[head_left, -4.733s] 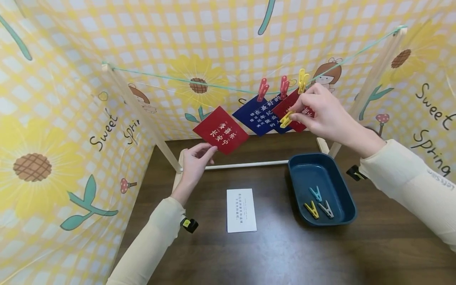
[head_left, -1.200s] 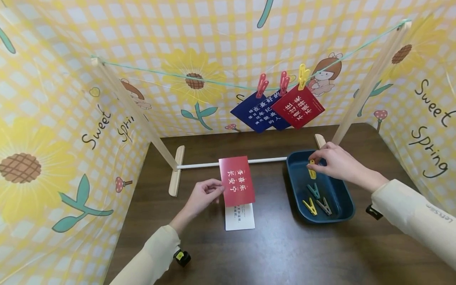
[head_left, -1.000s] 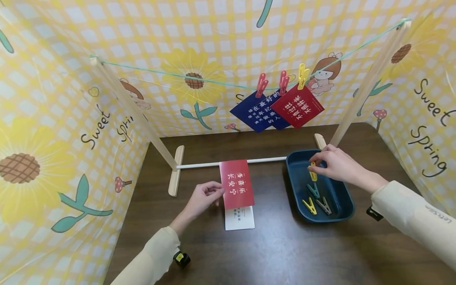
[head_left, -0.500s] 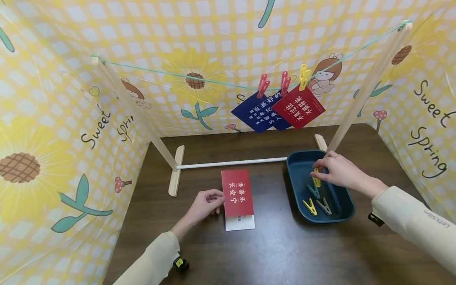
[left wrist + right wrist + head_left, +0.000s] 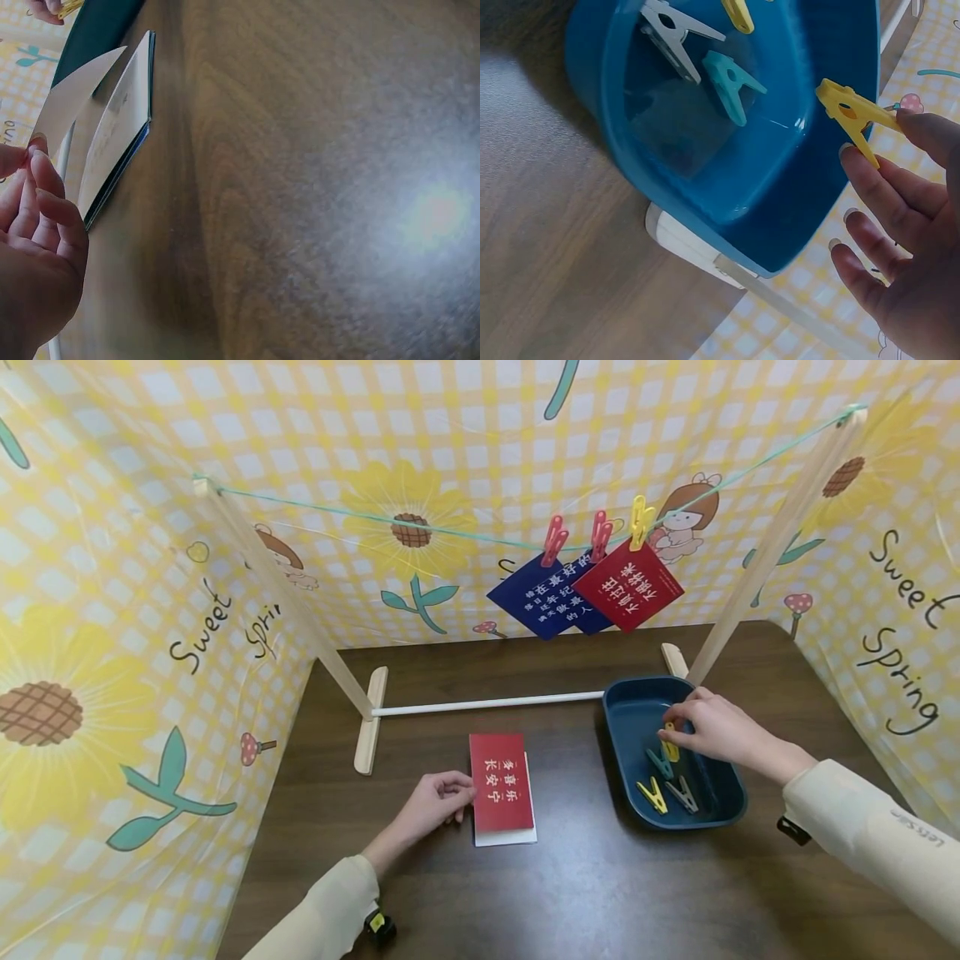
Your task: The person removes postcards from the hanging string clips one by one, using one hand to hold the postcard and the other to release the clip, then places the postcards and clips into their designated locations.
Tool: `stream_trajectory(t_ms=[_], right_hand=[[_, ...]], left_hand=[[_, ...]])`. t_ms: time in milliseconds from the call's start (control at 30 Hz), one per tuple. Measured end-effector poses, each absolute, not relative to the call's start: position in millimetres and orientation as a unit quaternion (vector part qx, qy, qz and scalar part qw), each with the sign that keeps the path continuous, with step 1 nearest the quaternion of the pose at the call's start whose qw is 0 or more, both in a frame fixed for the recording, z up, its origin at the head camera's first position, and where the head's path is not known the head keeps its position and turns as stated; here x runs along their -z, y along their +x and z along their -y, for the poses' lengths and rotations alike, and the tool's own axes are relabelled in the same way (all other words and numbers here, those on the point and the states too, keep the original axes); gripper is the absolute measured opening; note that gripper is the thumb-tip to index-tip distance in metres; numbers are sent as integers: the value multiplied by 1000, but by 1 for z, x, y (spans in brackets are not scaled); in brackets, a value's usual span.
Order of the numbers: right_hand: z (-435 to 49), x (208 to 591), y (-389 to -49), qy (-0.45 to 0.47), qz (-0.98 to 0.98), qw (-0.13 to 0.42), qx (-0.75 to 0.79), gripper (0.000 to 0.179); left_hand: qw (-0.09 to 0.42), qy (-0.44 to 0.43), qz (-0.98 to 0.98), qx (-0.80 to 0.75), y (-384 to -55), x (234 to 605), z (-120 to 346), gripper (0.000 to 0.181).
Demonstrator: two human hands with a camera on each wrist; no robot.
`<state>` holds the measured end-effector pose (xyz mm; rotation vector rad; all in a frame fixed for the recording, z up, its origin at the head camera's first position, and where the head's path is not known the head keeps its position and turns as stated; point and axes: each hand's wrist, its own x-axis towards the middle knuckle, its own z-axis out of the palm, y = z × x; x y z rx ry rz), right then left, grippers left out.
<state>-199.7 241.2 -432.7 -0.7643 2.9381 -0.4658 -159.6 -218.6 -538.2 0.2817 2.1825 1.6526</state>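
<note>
My left hand (image 5: 431,806) pinches a red card (image 5: 501,781) with white characters by its left edge, low over a stack of cards (image 5: 506,837) on the table. In the left wrist view the held card (image 5: 79,94) tilts above the stack (image 5: 120,124), a gap showing between them. My right hand (image 5: 723,727) holds a yellow clothespin (image 5: 851,112) by its handle ends, between thumb and finger, over the blue basin (image 5: 611,743). Inside the basin lie a teal clothespin (image 5: 660,763), a grey clothespin (image 5: 683,794) and another yellow clothespin (image 5: 653,795).
A green string (image 5: 465,533) runs between two wooden posts (image 5: 292,602). Red pegs (image 5: 553,541) and a yellow peg (image 5: 640,522) hold blue cards (image 5: 536,597) and a red card (image 5: 628,587) on it. A white rod (image 5: 487,702) joins the posts' feet on the dark table (image 5: 585,893).
The red card came away from the line area and was lowered over the stack by my left hand. My right hand moved from the line down to the basin, still holding the yellow clothespin.
</note>
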Motion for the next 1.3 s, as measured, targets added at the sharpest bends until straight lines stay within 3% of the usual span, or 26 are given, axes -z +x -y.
stream_trajectory(t_ms=[1067,1300], right_hand=[[-251,451,-199,-241,-959,46,143,20],[-252,455,-201,-232,-962,55,132,22]], left_hand=[[184,71,-793,-576,-155,549,215,28],[178,52,-793,-580,-154,549,213,21]])
